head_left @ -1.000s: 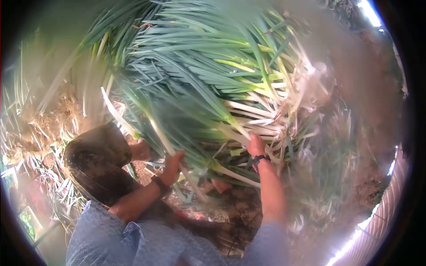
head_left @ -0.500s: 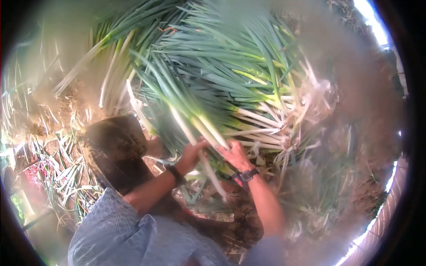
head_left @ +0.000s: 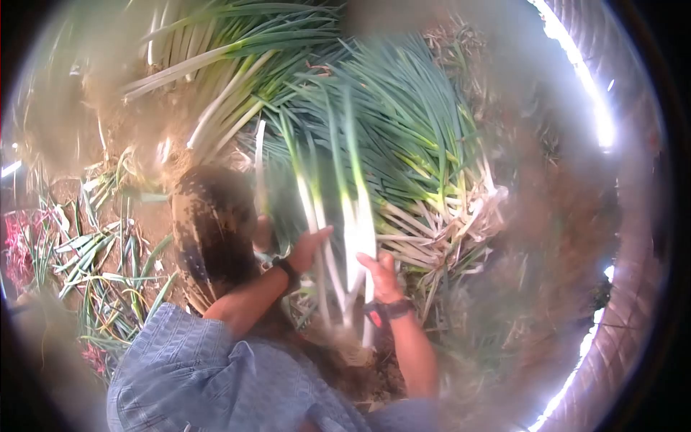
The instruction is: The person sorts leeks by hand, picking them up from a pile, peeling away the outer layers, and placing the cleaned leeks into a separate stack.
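Note:
Several long green onions with white shanks and green tops stand nearly upright in front of me, blurred at the root ends. My left hand [head_left: 308, 250], a dark band at its wrist, is closed around the thinner green onions [head_left: 309, 201] on the left. Closed on the thicker white-stemmed green onions [head_left: 365, 223] is my right hand [head_left: 384, 277], with a dark watch at its wrist. Just beyond both hands lies a big heap of green onions [head_left: 403, 122], roots and pale skins toward the right.
Another pile of green onions [head_left: 237, 65] lies at the upper left, roots toward me. Cut leaves and trimmings [head_left: 108, 266] litter the soil at left. My knee in patterned cloth [head_left: 209, 223] is beside my left arm. A ribbed pale edge [head_left: 619, 338] curves along the right.
The held green onions have swung from a slant to nearly upright and their stems are more spread. My right hand has moved slightly lower. The view has shifted.

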